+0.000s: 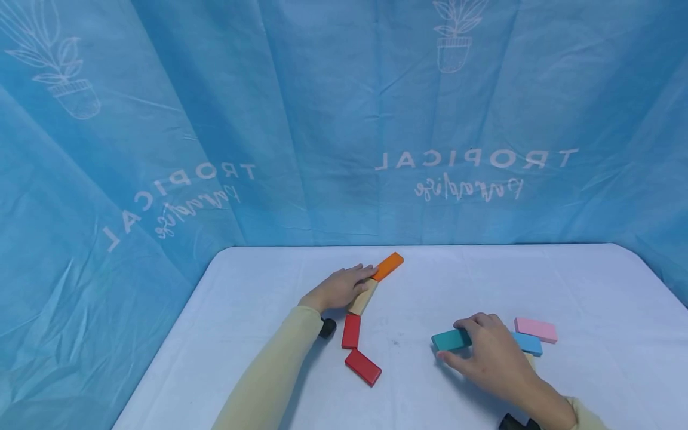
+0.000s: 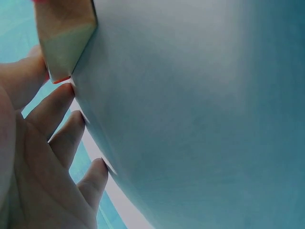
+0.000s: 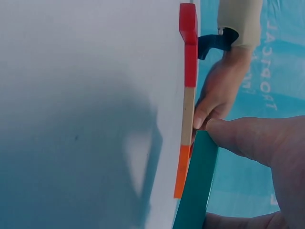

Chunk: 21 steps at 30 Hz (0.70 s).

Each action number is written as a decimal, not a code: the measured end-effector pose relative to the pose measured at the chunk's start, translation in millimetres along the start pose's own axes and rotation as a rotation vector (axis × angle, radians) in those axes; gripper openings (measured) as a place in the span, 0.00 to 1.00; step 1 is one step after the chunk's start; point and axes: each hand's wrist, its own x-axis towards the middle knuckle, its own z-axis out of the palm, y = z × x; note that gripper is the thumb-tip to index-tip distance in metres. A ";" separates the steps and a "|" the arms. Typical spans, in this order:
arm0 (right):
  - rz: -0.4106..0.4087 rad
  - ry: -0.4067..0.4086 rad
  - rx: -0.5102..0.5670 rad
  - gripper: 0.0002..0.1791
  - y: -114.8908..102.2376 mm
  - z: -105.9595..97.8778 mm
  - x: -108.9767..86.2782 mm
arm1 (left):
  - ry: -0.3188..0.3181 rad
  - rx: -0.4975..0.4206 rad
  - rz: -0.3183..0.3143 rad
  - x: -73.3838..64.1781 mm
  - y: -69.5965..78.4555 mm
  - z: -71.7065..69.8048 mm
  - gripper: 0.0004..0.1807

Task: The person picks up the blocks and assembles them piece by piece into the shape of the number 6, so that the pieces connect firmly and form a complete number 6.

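My right hand [image 1: 497, 361] pinches a teal wooden block [image 1: 449, 340] between thumb and fingers. In the right wrist view, that teal block [image 3: 199, 176] is held above the white cloth, with its shadow beneath. My left hand [image 1: 340, 289] reaches to the far part of a bent row of blocks. Its fairly straight fingers lie at the joint of a plain wood block [image 1: 364, 298] and an orange block [image 1: 389, 266]. Nearer to me, the row continues with a red block [image 1: 351, 332] and a second, angled red block [image 1: 363, 366].
Beside my right hand lie a pink block [image 1: 536, 329] and a blue block [image 1: 528, 343], with a pale block [image 1: 530, 359] mostly hidden under the hand. A white cloth [image 1: 269, 286] covers the table. Blue printed curtains [image 1: 344, 119] stand behind and to the sides.
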 end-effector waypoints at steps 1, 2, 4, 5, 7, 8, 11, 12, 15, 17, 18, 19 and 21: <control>-0.001 -0.005 -0.002 0.37 -1.2 -0.1 -0.1 | 0.001 0.000 0.000 -0.1 0.2 -0.1 0.29; 0.000 -0.011 -0.005 0.37 -2.5 -0.2 -0.2 | 0.002 0.000 0.000 -0.3 0.4 -0.1 0.29; 0.001 -0.027 -0.009 0.37 -4.5 0.0 0.0 | 0.002 0.001 -0.001 -0.8 0.9 -0.2 0.29; 0.003 -0.034 -0.010 0.37 -5.5 0.1 -0.2 | 0.002 0.002 -0.001 -1.1 1.3 -0.4 0.29; 0.012 -0.050 -0.008 0.37 -7.7 0.6 -0.7 | 0.001 0.003 -0.001 -1.2 1.8 -0.5 0.29; 0.014 -0.056 -0.008 0.37 -8.7 1.1 -1.0 | 0.000 0.003 -0.002 -1.3 2.0 -0.5 0.29; 0.016 -0.077 -0.009 0.37 -12.1 3.4 -2.5 | -0.001 0.006 -0.001 -1.4 3.0 -1.0 0.29; 0.018 -0.085 -0.011 0.37 -13.4 4.6 -3.1 | -0.002 0.005 -0.002 -1.4 3.1 -1.0 0.29; 0.018 -0.109 -0.012 0.36 -17.5 7.8 -4.4 | -0.003 0.009 -0.003 -1.4 3.5 -1.5 0.29; 0.020 -0.125 -0.010 0.37 -20.2 9.1 -4.9 | -0.006 0.011 -0.005 -1.4 3.5 -1.7 0.29; 0.024 -0.130 -0.012 0.37 -21.6 9.9 -5.1 | -0.007 0.012 -0.006 -1.4 3.7 -1.8 0.29; 0.023 -0.136 -0.012 0.37 -22.9 10.3 -5.2 | -0.009 0.016 -0.008 -1.3 3.8 -2.0 0.29; 0.018 -0.139 -0.016 0.37 -25.1 11.3 -5.5 | -0.011 0.016 -0.009 -1.6 4.2 -2.6 0.29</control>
